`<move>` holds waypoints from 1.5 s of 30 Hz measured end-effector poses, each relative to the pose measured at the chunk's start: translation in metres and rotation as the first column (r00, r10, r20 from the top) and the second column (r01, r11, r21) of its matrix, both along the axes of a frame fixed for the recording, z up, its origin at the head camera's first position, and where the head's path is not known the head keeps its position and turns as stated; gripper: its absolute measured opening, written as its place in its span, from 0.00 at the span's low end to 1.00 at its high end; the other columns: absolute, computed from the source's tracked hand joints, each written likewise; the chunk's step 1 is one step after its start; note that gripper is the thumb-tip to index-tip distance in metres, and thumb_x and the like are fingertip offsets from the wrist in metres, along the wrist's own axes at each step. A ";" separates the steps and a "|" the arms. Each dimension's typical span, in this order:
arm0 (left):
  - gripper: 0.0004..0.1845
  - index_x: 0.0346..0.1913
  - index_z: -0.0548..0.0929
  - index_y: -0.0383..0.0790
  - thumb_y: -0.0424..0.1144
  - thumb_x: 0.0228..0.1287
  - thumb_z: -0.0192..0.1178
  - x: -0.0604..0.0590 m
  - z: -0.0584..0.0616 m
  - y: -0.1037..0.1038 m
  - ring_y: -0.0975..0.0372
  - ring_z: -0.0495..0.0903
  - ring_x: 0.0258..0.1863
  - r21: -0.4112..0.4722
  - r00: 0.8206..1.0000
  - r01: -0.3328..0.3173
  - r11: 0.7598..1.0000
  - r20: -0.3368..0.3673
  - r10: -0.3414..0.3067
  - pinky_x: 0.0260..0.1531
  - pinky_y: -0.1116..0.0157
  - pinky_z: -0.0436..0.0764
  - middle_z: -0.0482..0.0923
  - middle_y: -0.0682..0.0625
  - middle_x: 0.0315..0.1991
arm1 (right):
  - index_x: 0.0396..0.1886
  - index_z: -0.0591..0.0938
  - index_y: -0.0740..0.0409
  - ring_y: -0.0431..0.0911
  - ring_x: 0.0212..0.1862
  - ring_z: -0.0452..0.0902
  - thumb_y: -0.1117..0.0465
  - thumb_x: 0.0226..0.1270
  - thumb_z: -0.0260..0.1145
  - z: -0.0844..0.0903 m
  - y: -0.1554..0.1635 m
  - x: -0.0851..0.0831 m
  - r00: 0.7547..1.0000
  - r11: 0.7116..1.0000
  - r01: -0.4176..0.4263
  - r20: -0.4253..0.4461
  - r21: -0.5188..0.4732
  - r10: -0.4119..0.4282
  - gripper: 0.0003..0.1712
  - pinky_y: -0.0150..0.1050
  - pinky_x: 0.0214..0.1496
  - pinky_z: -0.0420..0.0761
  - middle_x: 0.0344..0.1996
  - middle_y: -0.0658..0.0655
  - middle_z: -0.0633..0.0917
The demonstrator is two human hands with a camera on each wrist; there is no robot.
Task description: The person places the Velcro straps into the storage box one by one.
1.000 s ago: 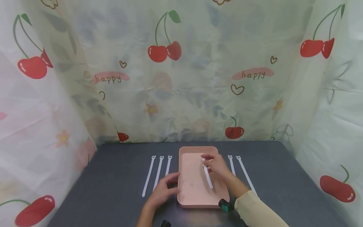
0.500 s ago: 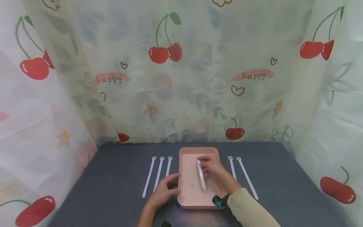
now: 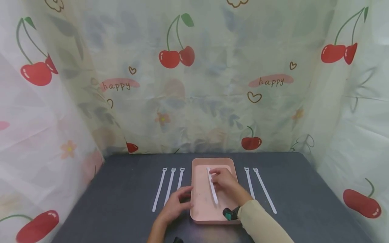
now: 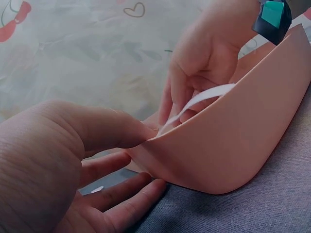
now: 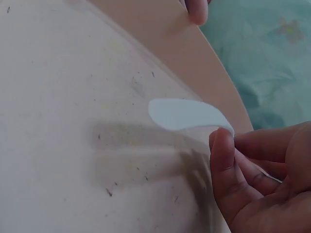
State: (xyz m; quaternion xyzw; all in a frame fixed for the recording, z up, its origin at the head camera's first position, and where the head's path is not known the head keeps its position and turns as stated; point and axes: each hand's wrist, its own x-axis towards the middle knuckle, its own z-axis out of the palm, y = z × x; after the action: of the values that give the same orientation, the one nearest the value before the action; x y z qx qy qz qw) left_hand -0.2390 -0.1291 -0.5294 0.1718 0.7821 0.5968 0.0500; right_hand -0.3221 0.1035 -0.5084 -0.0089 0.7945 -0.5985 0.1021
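My right hand [image 3: 225,179] holds a white strap with a slotted head [image 3: 212,185] over the pink tray [image 3: 202,212]. In the right wrist view, thumb and fingertips pinch the strap [image 5: 180,114]; its rounded tail curves out over the speckled tray floor and casts a shadow there. At the tray's left side my left hand [image 3: 175,204] touches the edge with loosely spread fingers. The left wrist view has one fingertip on the rim and other fingers [image 4: 141,194] lower, by the outer wall. Part of the held strap is hidden behind the right fingers.
Three similar straps [image 3: 159,189] lie left of the tray, partly covered by the left hand. Two more straps [image 3: 265,190] lie to its right, one partly behind the right arm. A patterned curtain [image 3: 212,101] surrounds the dark table [image 3: 127,189].
My right hand has moved left over the tray with the strap, from its right half towards its middle. The left hand has stayed at the tray's left edge.
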 end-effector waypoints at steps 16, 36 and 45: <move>0.32 0.66 0.72 0.32 0.29 0.55 0.66 -0.005 -0.003 -0.002 0.45 0.75 0.57 0.026 0.999 -0.007 1.000 0.032 0.006 0.57 0.44 0.69 0.69 0.37 0.64 | 0.53 0.81 0.63 0.45 0.17 0.74 0.76 0.58 0.62 0.000 -0.012 -0.005 0.995 0.966 -0.048 -0.077 0.253 0.070 0.21 0.35 0.18 0.75 0.23 0.58 0.77; 0.33 0.66 0.73 0.33 0.30 0.54 0.67 -0.003 0.000 -0.001 0.47 0.75 0.57 0.011 1.000 0.000 1.000 0.026 0.000 0.57 0.46 0.70 0.70 0.38 0.63 | 0.61 0.78 0.58 0.55 0.63 0.68 0.61 0.57 0.72 0.013 0.014 -0.018 0.841 0.651 -0.189 -0.222 0.735 0.494 0.30 0.51 0.66 0.63 0.58 0.59 0.78; 0.33 0.65 0.72 0.32 0.30 0.54 0.67 -0.001 -0.001 -0.002 0.46 0.75 0.56 0.034 1.000 -0.006 0.999 0.028 0.005 0.56 0.44 0.70 0.70 0.37 0.64 | 0.66 0.74 0.56 0.57 0.70 0.58 0.55 0.57 0.73 0.015 0.022 -0.019 0.814 0.550 -0.275 -0.114 0.789 0.570 0.36 0.53 0.69 0.57 0.68 0.58 0.69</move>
State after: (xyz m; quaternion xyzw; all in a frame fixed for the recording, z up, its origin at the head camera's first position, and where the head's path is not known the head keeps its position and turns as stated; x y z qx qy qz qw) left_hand -0.2401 -0.1307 -0.5302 0.1620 0.7716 0.6126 0.0563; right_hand -0.3411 0.1258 -0.4931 -0.2696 0.9439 -0.1662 0.0940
